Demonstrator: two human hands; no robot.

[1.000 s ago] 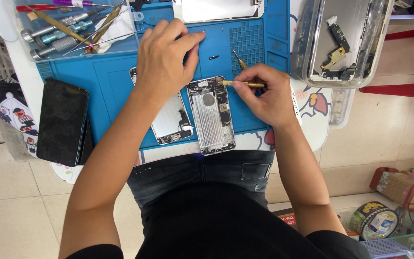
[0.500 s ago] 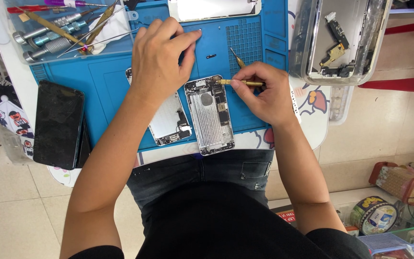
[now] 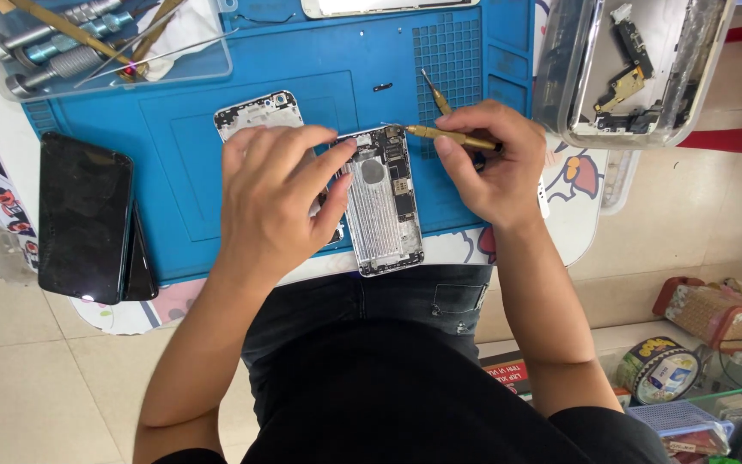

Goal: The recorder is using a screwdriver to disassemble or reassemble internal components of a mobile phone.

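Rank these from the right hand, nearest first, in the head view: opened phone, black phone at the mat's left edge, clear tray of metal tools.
1. Opened phone, just beside the right hand.
2. Clear tray of metal tools, top left corner.
3. Black phone, far left.

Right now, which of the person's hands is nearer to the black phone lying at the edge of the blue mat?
The left hand is nearer, just beside the black phone. The right hand is farther off, beyond the opened phone.

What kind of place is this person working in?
Most likely a phone repair bench: an opened phone lies on a blue repair mat, the right hand holds a brass screwdriver, and a clear tray of tools sits nearby.
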